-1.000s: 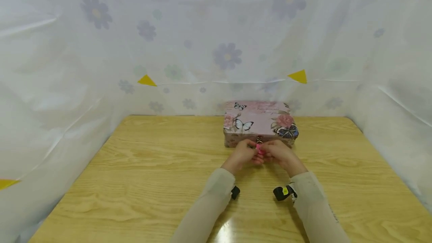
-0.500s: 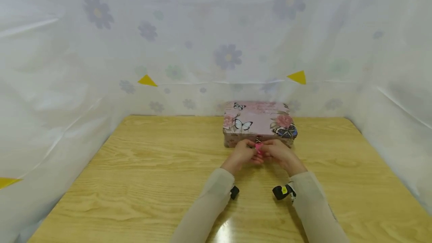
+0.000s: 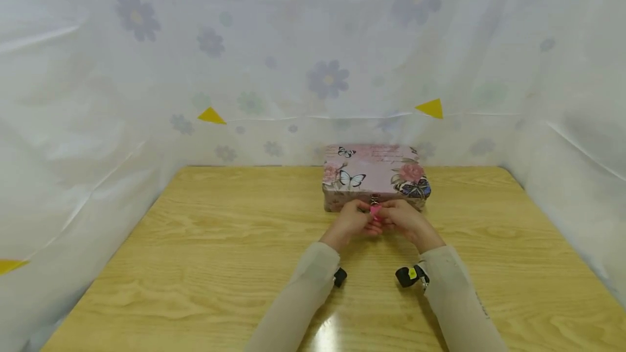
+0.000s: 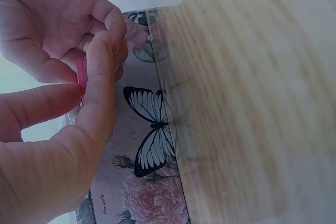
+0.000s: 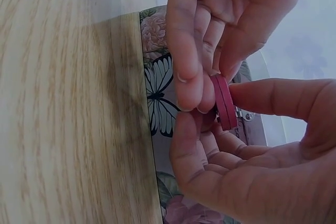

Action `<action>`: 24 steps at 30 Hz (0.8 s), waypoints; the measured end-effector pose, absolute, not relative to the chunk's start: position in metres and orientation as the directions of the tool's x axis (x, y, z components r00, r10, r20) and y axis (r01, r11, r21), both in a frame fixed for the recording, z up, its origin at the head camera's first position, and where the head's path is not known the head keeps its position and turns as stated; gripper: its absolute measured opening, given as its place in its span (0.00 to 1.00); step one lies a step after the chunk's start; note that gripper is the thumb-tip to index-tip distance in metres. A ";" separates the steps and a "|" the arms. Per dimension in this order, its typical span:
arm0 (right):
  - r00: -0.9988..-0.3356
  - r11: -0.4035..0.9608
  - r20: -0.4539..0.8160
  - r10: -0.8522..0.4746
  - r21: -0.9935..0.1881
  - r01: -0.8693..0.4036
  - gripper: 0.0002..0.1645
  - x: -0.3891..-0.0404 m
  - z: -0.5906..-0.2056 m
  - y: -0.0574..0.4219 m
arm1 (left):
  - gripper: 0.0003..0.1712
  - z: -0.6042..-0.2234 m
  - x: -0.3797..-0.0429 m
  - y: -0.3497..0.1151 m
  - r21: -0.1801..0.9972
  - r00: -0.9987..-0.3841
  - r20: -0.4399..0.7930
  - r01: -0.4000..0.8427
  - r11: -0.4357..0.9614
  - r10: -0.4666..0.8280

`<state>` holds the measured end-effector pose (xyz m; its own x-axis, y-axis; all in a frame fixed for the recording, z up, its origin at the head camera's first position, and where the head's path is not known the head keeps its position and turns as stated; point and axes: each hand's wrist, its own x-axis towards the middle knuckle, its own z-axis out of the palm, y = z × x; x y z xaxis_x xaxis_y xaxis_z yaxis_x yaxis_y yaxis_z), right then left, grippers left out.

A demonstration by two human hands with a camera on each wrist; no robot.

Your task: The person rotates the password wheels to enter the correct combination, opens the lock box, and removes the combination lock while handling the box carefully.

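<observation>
A pink tin box (image 3: 371, 170) printed with butterflies and roses sits at the back of the table, its metal latch (image 3: 375, 199) facing me. At that latch is a small pink padlock (image 3: 375, 212); its red-pink, seamed edge shows in the right wrist view (image 5: 224, 102). My left hand (image 3: 349, 222) pinches the padlock from the left between thumb and fingers. From the other side my right hand (image 3: 408, 221) pinches it too, thumb (image 5: 268, 96) against its flat face. The fingers of both hands overlap below and cover part of the padlock.
A wood-grain table (image 3: 220, 254) spreads around the box. White flower-printed sheeting (image 3: 293, 69) rises close behind it and at both sides, with yellow triangles (image 3: 430, 108) on it. Black wrist straps with cameras (image 3: 407, 277) sit under the cream sleeves.
Both hands stay at the padlock, with barely any finger movement visible. The view has shifted very slightly; the box has not moved on the table.
</observation>
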<state>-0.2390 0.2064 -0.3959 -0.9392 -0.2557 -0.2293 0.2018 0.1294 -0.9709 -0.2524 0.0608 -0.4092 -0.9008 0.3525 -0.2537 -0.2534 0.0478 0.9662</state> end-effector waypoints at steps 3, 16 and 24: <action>-0.939 0.132 -0.240 -0.245 -0.968 0.213 0.22 -0.239 -0.397 0.206 | 0.08 -0.410 -0.252 0.061 0.963 -0.899 -0.264 -0.264 0.050 0.349; -0.943 0.149 -0.257 -0.214 -0.962 0.228 0.23 -0.241 -0.397 0.205 | 0.10 -0.409 -0.251 0.063 0.967 -0.910 -0.251 -0.252 0.040 0.330; -0.948 0.159 -0.261 -0.181 -0.959 0.234 0.23 -0.240 -0.397 0.202 | 0.09 -0.408 -0.250 0.061 0.967 -0.908 -0.251 -0.254 0.035 0.335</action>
